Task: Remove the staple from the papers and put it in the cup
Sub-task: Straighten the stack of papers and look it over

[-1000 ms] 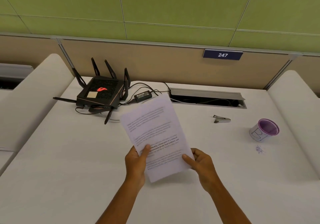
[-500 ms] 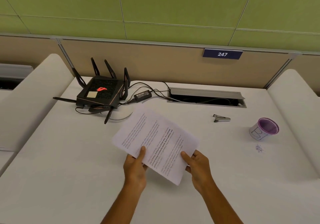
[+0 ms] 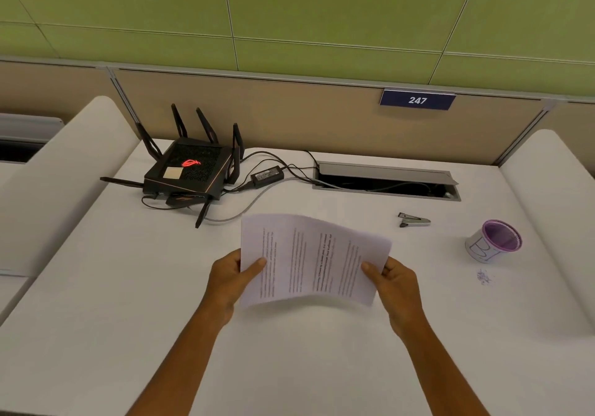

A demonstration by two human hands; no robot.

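Observation:
The printed papers (image 3: pixel 309 261) hang above the white desk, turned sideways so the text lines run vertically, and the sheet bows upward in the middle. My left hand (image 3: pixel 230 282) pinches the left short edge, thumb on top. My right hand (image 3: pixel 397 286) pinches the right short edge the same way. The staple is too small to see. A metal staple remover (image 3: pixel 413 220) lies on the desk to the far right of the papers. Further right stands a white cup (image 3: pixel 492 241) with a purple rim and a drawn mark on its side.
A black router (image 3: pixel 188 172) with several antennas sits at the back left, with a power brick (image 3: pixel 267 174) and cables trailing to an open cable slot (image 3: pixel 386 182). A small purple scribble (image 3: pixel 484 277) marks the desk (image 3: pixel 96 286) below the cup. White dividers flank both sides.
The papers have rotated clockwise from nearly upright to lying sideways and have come lower toward me. My hands have spread apart to the two short edges.

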